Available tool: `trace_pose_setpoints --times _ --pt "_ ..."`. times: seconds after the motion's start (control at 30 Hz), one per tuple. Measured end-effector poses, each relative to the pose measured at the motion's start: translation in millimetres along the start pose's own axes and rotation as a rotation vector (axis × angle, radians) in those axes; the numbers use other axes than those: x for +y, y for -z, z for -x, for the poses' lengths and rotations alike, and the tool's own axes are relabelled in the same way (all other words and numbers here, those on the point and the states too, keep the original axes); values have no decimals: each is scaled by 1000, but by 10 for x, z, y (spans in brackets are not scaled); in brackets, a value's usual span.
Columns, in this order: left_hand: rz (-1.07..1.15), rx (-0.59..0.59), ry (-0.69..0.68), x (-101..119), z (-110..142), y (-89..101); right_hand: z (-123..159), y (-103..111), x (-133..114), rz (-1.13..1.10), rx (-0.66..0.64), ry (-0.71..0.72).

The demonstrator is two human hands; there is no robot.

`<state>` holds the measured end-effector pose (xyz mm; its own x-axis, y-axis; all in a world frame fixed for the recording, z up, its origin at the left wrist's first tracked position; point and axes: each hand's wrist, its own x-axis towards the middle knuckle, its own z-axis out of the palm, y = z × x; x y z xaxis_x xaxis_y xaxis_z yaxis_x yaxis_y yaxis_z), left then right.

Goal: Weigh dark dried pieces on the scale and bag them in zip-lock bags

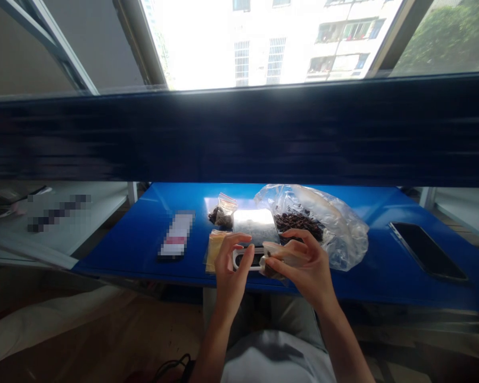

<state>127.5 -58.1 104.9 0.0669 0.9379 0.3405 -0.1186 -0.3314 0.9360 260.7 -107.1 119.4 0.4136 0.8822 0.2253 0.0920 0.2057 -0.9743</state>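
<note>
Pinching a clear bag (pixel 281 254), right hand (pixel 305 266) nears curled left hand (pixel 231 271) over a blue table (pixel 123 250).

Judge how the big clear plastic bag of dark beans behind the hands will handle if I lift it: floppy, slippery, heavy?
The clear plastic bag looks thin and floppy, since it lies slumped and crumpled. Its glossy surface may be slippery. The dark beans sit low in one part, so the weight will probably sag there.
</note>
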Motion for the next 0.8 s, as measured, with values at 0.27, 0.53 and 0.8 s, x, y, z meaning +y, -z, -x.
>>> trace_pose_setpoints --times 0.27,0.53,0.8 --pt "25 26 28 -22 -2 -1 -52 22 58 16 28 15" --pt "-29 -18 -9 -11 -8 1 -34 25 2 83 74 -1" --pt "-101 -107 -21 14 -3 -3 -67 22 35 23 23 42"
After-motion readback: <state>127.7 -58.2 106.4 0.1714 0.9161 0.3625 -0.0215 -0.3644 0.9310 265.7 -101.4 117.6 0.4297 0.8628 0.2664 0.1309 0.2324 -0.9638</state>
